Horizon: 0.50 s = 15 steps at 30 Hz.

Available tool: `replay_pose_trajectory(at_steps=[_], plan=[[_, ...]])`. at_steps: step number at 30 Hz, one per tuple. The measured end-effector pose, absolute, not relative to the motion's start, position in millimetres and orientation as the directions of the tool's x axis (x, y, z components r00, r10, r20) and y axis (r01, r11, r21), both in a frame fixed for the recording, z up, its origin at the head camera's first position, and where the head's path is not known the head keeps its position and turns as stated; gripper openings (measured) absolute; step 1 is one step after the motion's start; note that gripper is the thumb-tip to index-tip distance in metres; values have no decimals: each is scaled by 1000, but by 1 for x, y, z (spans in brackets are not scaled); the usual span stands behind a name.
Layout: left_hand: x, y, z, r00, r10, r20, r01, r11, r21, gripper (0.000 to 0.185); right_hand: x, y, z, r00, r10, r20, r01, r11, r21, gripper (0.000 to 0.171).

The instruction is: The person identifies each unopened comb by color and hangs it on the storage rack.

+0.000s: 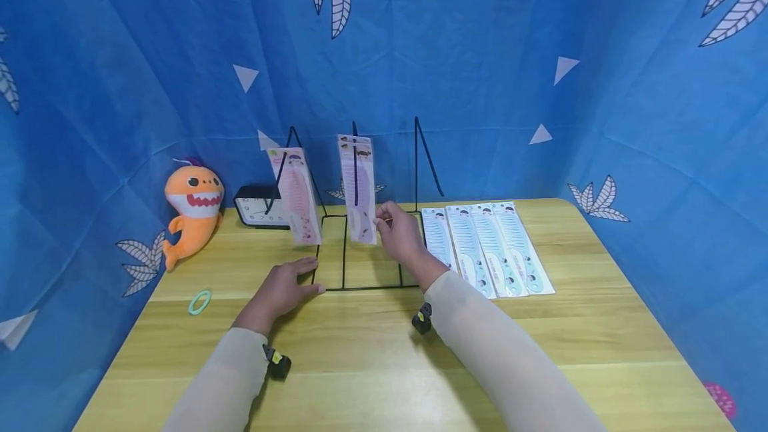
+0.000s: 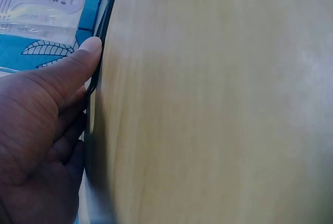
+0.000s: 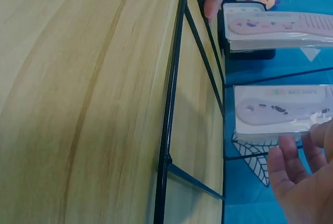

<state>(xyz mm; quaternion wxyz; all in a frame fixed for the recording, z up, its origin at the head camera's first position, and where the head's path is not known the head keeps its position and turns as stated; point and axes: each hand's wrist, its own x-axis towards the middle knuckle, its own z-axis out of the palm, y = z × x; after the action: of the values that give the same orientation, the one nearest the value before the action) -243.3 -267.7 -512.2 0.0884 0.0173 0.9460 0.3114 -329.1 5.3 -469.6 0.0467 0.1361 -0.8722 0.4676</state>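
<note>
A black wire display rack (image 1: 372, 288) with hooks stands on the table. Purple combs in clear packaging (image 1: 358, 185) hang overlapped on its middle hook, and a pink packaged comb (image 1: 297, 195) hangs on the left one. My right hand (image 1: 401, 232) pinches the lower right edge of the purple pack between thumb and fingertips, as the right wrist view shows by the comb's handle end (image 3: 276, 110). My left hand (image 1: 285, 289) rests at the rack's front left corner, thumb (image 2: 86, 52) touching the base wire and fingers along the side bar. Bare, the right hook (image 1: 429, 155) rises behind my right hand.
Several blue packaged combs (image 1: 498, 252) lie in an overlapping row right of the rack, partly behind my right forearm. At the left are an orange shark plush (image 1: 195, 209), a black-framed clock (image 1: 258, 209) and a mint-green ring (image 1: 199, 302). Blue cloth (image 1: 480, 52) hangs behind the table.
</note>
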Motion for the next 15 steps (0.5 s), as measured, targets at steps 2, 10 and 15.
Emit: replay_pose_trajectory(at_steps=[2, 10, 15], plan=[[-244, -267, -512, -984, 87, -158, -24, 806, 591, 68, -330, 6, -470, -959, -188, 210, -279, 527, -803, 4], [-244, -267, -512, -984, 87, -157, -22, 812, 584, 68, -329, 7, -472, -957, -197, 211, -283, 506, -815, 8], [-243, -267, -513, -983, 89, -158, -21, 808, 588, 69, -328, 7, -473, -954, -206, 219, -295, 504, -811, 10]])
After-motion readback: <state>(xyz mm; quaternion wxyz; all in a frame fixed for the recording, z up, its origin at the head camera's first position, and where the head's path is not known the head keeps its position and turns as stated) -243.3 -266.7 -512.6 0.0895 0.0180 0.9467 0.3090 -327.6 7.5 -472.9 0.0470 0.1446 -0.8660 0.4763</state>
